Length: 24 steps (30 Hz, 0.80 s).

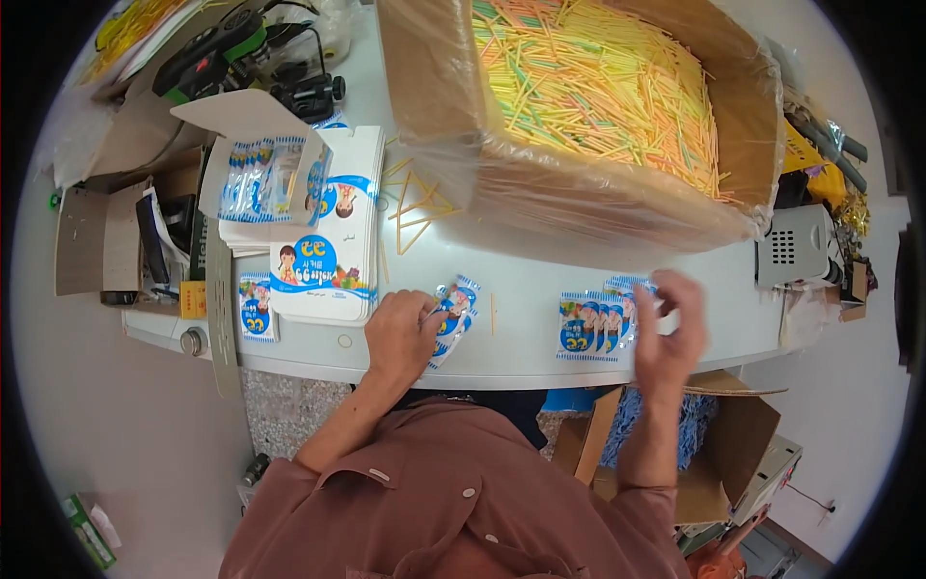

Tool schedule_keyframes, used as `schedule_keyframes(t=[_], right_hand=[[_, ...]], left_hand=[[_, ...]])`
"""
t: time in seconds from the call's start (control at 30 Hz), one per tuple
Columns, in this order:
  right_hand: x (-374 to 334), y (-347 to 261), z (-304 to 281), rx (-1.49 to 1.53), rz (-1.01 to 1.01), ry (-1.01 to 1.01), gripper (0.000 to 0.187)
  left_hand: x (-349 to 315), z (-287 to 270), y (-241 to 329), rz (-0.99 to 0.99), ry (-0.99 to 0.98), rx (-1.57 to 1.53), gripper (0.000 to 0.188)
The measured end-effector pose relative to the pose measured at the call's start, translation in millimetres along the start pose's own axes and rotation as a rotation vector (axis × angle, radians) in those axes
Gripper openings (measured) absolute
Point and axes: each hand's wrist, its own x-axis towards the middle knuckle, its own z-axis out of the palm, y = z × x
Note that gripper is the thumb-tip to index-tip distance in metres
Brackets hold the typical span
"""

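Observation:
My left hand [397,333] rests at the table's near edge, its fingers closed on a small blue-and-white packet [453,323] in a short overlapping group. To the right, a fanned row of similar packets [586,326] lies flat on the table. My right hand [672,323] is over that row's right end, a little blurred, with thumb and fingers apart and nothing visible between them. A single packet [258,307] lies farther left. Beside it is a stack of flat white-and-blue printed cartons [323,275], and an open carton [253,183] filled with packets stands behind.
A large plastic-lined cardboard box [598,188] full of thin coloured sticks [598,87] takes up the far side. Several loose sticks [420,212] lie beside it. A black-and-green device [217,53] stands far left. Below the table sits a box of blue shredded filler [666,429].

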Motion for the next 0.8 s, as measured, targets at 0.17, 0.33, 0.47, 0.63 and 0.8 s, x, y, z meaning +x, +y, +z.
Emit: schedule_keyframes(t=[0.17,0.33,0.47,0.63,0.8], right_hand=[[161.0,-46.9,25.5,-0.026,-0.500,-0.110,0.008],[294.0,-47.8,134.4,-0.397,-0.696,-0.288,0.023],[324.3,-31.2,189.7,-0.290,-1.025,-0.163,0.022],[344.9,-15.8,256.0,-0.854,-0.880,-0.161,0.020],[347.1,-29.4,211.6,-0.685,-0.837,-0.374,0.020]], left_hand=[[-0.6,-9.9,-4.4,0.073,0.008,-0.040,0.012],[6.1,-23.5,10.0,0.161,0.002,0.040,0.013],[5.8,-29.1,12.8,0.144,-0.007,0.173,0.017],[7.7,-39.0,10.8,0.148,0.043,0.016,0.015],[9.8,-55.9,13.7,0.105,0.106,-0.231,0.014]])
